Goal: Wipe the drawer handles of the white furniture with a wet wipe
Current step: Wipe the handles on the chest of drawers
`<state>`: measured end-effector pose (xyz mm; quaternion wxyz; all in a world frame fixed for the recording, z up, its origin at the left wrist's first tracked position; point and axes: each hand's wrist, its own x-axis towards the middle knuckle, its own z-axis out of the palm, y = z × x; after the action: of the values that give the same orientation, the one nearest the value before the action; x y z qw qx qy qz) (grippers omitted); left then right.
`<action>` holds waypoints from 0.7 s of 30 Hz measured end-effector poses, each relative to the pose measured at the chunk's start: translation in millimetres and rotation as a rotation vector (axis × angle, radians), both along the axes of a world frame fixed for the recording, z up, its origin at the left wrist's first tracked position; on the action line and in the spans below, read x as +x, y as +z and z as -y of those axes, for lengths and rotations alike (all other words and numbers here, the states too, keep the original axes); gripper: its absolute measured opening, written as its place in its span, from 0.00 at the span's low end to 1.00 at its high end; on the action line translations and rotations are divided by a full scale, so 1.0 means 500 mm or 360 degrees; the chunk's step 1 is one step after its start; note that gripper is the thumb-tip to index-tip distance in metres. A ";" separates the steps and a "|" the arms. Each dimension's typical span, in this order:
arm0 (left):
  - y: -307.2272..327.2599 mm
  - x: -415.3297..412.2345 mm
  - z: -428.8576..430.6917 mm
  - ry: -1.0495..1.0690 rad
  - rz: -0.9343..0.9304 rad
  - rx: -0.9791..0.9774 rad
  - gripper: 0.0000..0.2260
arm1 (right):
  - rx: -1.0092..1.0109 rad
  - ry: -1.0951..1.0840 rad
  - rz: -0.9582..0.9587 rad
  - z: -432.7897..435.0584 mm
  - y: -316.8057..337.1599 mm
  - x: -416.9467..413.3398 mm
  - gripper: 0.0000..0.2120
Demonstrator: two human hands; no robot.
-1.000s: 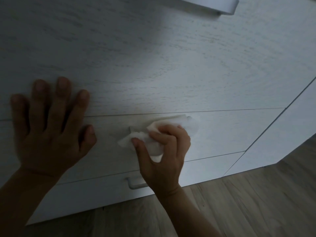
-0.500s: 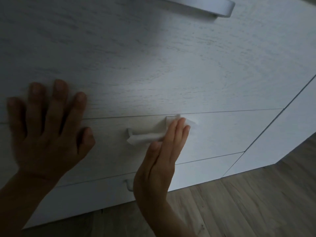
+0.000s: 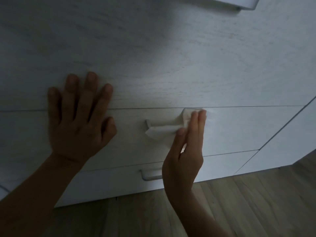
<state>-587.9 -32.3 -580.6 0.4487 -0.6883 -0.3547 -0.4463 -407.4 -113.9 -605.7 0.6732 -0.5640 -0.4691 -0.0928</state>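
The white furniture (image 3: 171,57) fills the view, its drawer fronts stacked one above another. My right hand (image 3: 185,151) has straight fingers and presses a white wet wipe (image 3: 164,130) against the middle drawer's handle (image 3: 150,124), with the thumb touching the wipe's lower edge. Most of that handle is hidden under the wipe; only its left end shows. My left hand (image 3: 80,120) lies flat with spread fingers on the drawer fronts to the left of the handle.
The bottom drawer's handle (image 3: 150,176) shows below, partly behind my right wrist. Part of the upper drawer's handle (image 3: 242,3) sits at the top edge. A wooden floor (image 3: 239,206) runs along the bottom, and another white panel (image 3: 290,134) stands at the right.
My right hand went from gripping the crumpled wipe to flat fingers pressing it on the handle, sliding rightward. The view has shifted, so both hands now sit further right in the frame.
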 end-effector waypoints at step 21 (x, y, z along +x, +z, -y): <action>-0.006 0.001 0.000 -0.0072 0.0030 0.0033 0.27 | 0.0001 0.0044 0.0119 0.010 -0.018 -0.008 0.22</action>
<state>-587.3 -32.3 -583.5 0.4422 -0.6872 -0.3384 -0.4665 -411.3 -118.7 -614.6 0.6566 -0.5534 -0.5017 -0.1047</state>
